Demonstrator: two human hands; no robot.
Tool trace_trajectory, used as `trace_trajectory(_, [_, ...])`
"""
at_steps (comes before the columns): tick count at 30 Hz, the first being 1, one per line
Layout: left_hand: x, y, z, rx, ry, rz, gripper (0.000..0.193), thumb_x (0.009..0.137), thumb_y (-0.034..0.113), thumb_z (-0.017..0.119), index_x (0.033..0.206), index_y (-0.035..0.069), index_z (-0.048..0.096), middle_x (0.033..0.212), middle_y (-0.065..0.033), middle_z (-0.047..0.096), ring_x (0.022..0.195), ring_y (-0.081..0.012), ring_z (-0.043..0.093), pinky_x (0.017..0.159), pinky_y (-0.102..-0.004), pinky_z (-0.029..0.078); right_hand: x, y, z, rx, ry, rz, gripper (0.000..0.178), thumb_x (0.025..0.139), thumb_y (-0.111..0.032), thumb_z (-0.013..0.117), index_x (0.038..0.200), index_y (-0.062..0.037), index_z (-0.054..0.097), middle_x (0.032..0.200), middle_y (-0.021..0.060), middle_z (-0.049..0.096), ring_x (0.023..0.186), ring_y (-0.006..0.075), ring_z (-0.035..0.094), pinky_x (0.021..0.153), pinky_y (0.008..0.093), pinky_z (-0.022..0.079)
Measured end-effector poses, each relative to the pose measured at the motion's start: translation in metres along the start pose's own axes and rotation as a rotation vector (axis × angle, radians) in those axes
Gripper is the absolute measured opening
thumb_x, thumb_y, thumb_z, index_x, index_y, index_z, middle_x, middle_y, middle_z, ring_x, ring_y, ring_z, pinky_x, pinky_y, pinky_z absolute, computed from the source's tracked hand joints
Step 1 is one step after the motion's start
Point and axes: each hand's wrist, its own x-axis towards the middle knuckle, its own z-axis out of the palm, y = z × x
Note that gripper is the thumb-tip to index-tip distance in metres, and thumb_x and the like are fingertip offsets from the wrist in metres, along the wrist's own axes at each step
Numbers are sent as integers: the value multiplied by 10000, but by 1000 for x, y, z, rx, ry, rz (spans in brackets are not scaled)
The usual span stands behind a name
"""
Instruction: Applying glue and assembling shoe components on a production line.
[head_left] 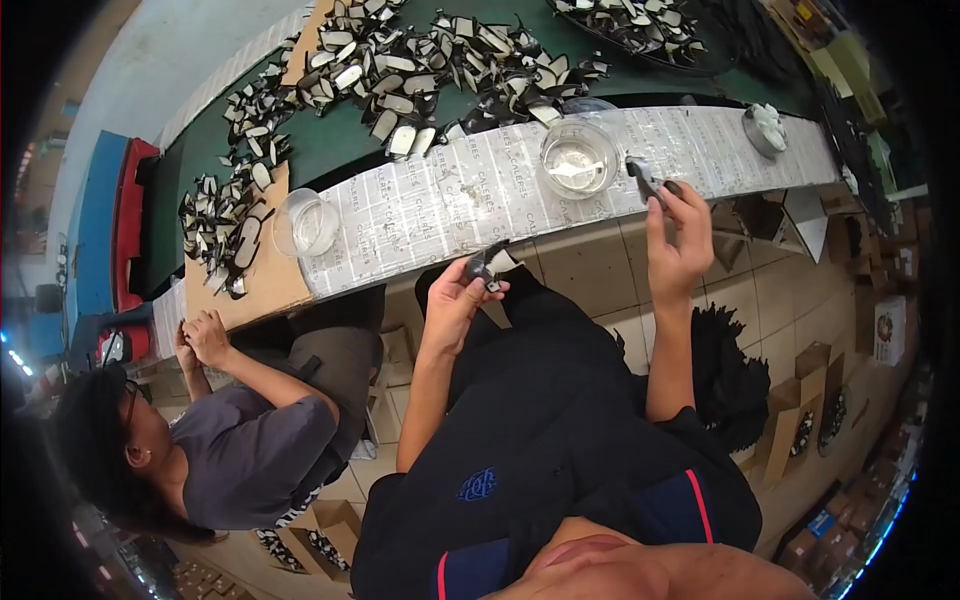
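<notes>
Near the front edge of the bench, my left hand [455, 305] grips a small black piece with a white lining [490, 265], like a part of a shoe upper. Its fingers are closed around the piece's lower end. My right hand [682, 240] is raised to the right of a clear plastic tub [578, 185]. Between its thumb and fingers is a slim dark object [646, 182], whose exact kind I cannot make out. The two hands are well apart. Inside the tub lies something small and whitish.
Many similar black-and-white pieces [400, 80] are heaped on the green surface [300, 150]. A second clear tub [306, 224] stands left, beside cardboard [285, 285]. A metal cup [762, 135] holds white material. A co-worker [250, 445] sits at my left; open boxes [800, 410] stand on the floor.
</notes>
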Motion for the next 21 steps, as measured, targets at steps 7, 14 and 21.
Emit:
trace_trajectory(7, [-11,-8,22,52,-17,-14,320,967,99,610,1247,-43,546,1064,-120,668,945,-224,687,828,-328,567,36,-13,-7,88,389,-367,223,841,21,718,1042,23,623,1110,202,626,954,279,663,790,324,570])
trace_trajectory(14, [-15,-3,15,66,22,-9,324,969,99,608,1253,-44,545,1085,-123,667,947,-217,686,821,-315,564,26,6,11,-9,30,22,189,848,-16,707,1033,-12,673,1098,170,646,968,315,655,830,368,523])
trace_trajectory(21, [-16,2,17,81,18,-1,322,978,101,589,1257,-49,533,1104,-136,664,949,-223,687,822,-317,565,29,-15,5,228,426,-116,167,838,22,704,1000,16,666,1075,161,655,929,271,666,799,339,538])
